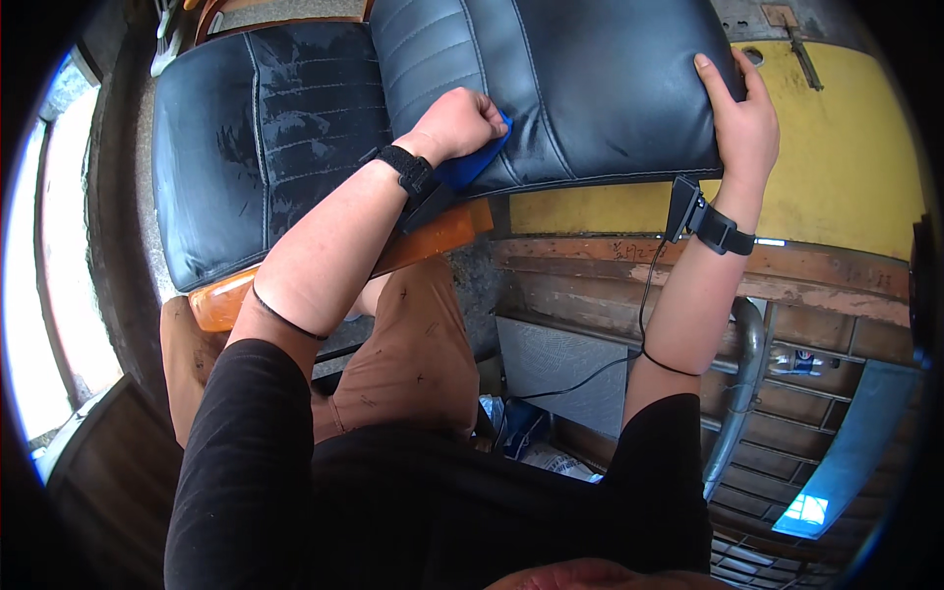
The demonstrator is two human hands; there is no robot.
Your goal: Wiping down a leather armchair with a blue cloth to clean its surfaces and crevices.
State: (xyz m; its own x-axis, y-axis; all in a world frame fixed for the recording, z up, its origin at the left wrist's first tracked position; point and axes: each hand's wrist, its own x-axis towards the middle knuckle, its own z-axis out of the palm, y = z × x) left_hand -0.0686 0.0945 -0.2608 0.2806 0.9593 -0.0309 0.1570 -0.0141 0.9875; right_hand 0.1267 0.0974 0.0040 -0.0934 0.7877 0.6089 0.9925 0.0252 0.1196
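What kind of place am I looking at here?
Probably a furniture workshop or storage area, though one view cannot confirm it. Signs are the black, stitched leather-look cushion, the glossy orange-brown wooden rail and the thick grey metal pipe beside a barred rack.

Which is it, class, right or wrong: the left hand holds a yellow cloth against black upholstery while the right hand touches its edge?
Wrong on colour: the head view shows a blue cloth. The left hand holds it against black upholstery; the right hand touches its edge.
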